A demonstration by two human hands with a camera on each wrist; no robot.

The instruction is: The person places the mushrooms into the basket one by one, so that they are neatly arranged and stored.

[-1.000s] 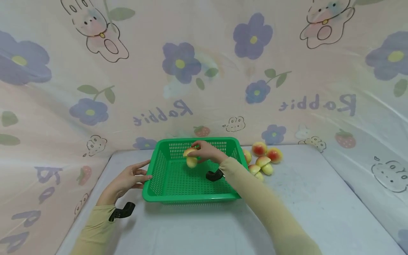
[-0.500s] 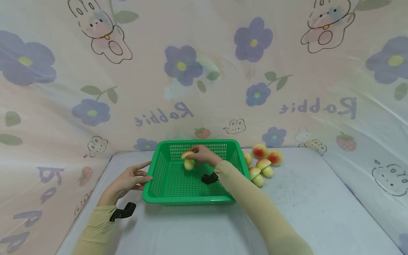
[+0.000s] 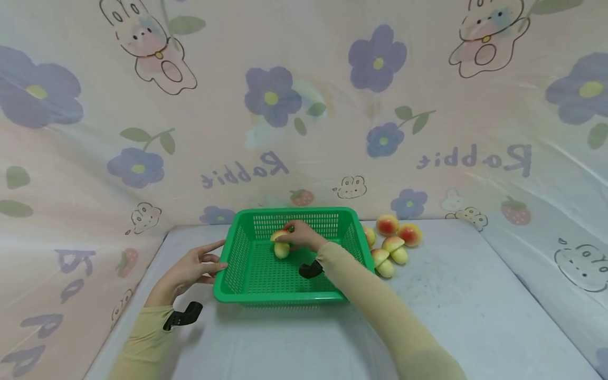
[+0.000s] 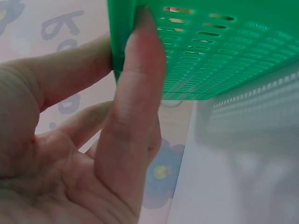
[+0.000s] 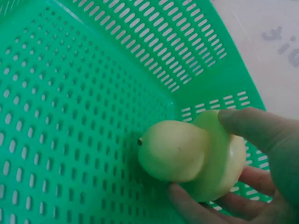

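A green slotted plastic basket (image 3: 292,297) stands on the table, its left rim pinched by my left hand (image 3: 190,268) between thumb and fingers. In the left wrist view a finger (image 4: 133,93) lies against the basket's outer wall. Inside the basket, toward the back left, my right hand (image 3: 305,236) grips a toy mushroom (image 3: 282,251) by its yellow-red cap. The right wrist view shows its pale, rounded stem (image 5: 170,149) pointing away from the palm, close over the slotted floor. Thumb and fingertips wrap the cap's edge.
Right of the basket lie several more toy mushrooms (image 3: 392,244), some with red-yellow caps (image 3: 409,234) facing up. One is partly hidden by the basket's right rim. A patterned cloth (image 3: 328,132) hangs behind the white-covered table (image 3: 475,306).
My right hand has moved slightly left and down inside the basket, bringing the mushroom nearer the floor, its stem now more upright. My left hand keeps its place on the rim.
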